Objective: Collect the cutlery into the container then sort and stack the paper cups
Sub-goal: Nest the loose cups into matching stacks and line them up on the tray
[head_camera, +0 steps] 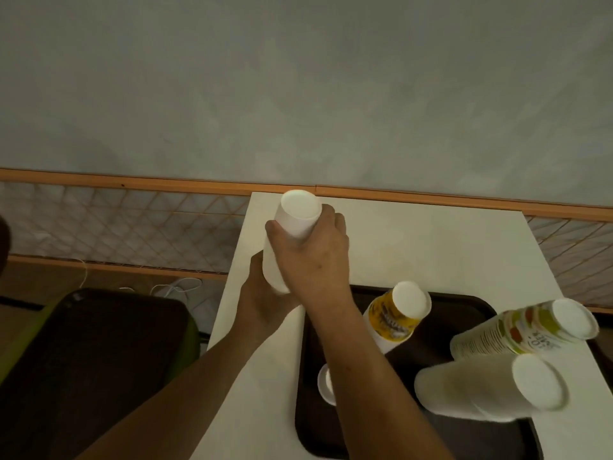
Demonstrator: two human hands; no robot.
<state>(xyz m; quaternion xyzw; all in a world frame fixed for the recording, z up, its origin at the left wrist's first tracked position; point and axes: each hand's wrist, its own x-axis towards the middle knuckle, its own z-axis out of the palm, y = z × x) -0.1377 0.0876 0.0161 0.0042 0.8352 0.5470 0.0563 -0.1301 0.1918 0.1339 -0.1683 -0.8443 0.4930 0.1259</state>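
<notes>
Both the right hand and left hand grip an inverted white cup stack over the table.

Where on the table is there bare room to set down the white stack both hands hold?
Bare tabletop lies between the far edge and the dark tray, right of the right hand. The tray is crowded: yellow stack, printed stack, white stack.

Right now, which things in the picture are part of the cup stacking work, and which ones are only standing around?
Part of the job:
- plain white paper cup stack, held by left hand and right hand
- yellow printed cup stack
- green and orange printed cup stack
- large white cup stack
- dark brown tray

Only standing around:
- dark cushioned chair
- white cable on the floor
</notes>
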